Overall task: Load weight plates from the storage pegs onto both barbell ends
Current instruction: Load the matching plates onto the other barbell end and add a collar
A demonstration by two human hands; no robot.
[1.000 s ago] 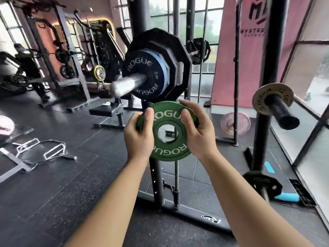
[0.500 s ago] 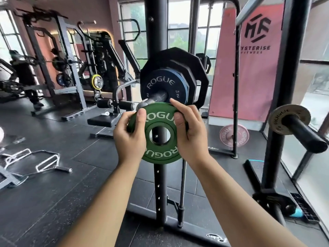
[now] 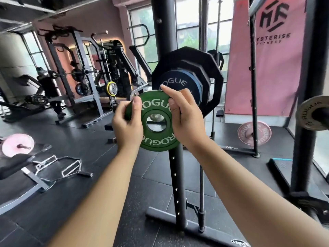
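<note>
The green plate [image 3: 156,142] is hanging at the centre of the frame, face toward the camera, with both hands gripping it. The left hand [image 3: 127,125] is pinching the left rim, thumb on the face and fingers curled behind. The right hand [image 3: 187,120] is clamping the right rim, fingers hooking over the top.

The sleeve [image 3: 132,95] tip is peeking out past the plate's upper-left rim, so the hole is probably not sitting on it yet (something silvery is showing through the hole, but I cannot tell what). Pushed now, the plate is likely butting the tip and twisting out of the 2 hands.

Toward the upper right, the blue plate [image 3: 179,84] and black plates [image 3: 210,68] are threatening to trap fingertips.
</note>
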